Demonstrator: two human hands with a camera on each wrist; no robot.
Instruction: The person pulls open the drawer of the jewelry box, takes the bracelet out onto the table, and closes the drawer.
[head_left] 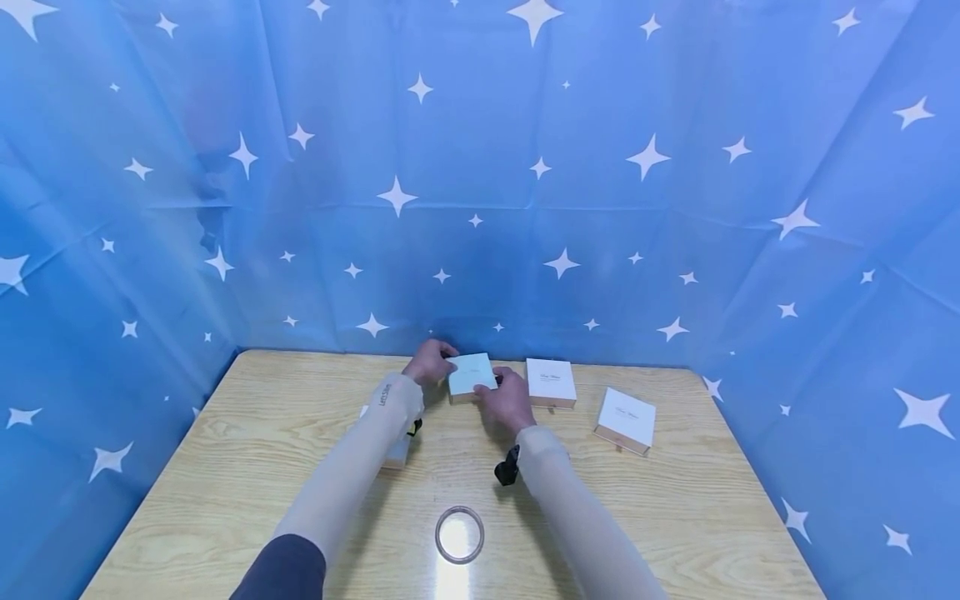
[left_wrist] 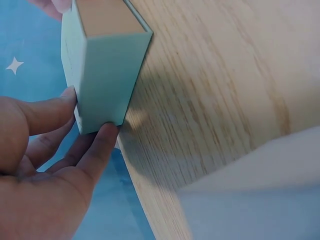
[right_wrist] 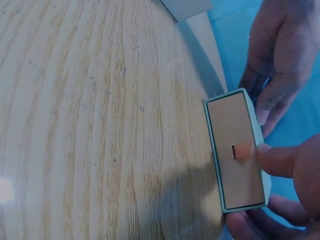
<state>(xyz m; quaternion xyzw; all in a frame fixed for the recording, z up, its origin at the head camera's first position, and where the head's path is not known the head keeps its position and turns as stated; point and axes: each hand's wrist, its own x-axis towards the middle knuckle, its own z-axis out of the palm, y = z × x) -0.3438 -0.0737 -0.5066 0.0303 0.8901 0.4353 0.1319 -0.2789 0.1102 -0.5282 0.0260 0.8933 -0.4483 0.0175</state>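
**Pale green box (head_left: 472, 373) pinched between your two hands at the far edge**

You have both hands on the pale green box, by the back edge of the surface (head_left: 225, 467). Your left hand (head_left: 431, 363) grasps its left end, thumb on the lid and fingers around the side. Your right hand (head_left: 508, 400) grasps the opposite end, thumb on the lid's near edge and fingers low at the corner. Between them, the peach side with a small pull tab (right_wrist: 243, 151) faces you.

The step in hand looks like setting or squaring this box. Just right of your right hand sits one white box (head_left: 551, 381); a second white box (head_left: 627, 417) lies farther right, turned at an angle. If lining up is the aim, the next move probably calls for a small, even push from both hands, then a gentle release that doesn't twist the box.

Nearer to you than both hands lies a ring (head_left: 438, 535). Another box (head_left: 397, 454) sits mostly hidden below your left forearm, so you can't make out its lid. The fingers behind the green box are partly covered, its underside is out of sight, and the lid print is too small to read. The pale shape (right_wrist: 186, 7) cut off atop the right wrist view could be box or sleeve.
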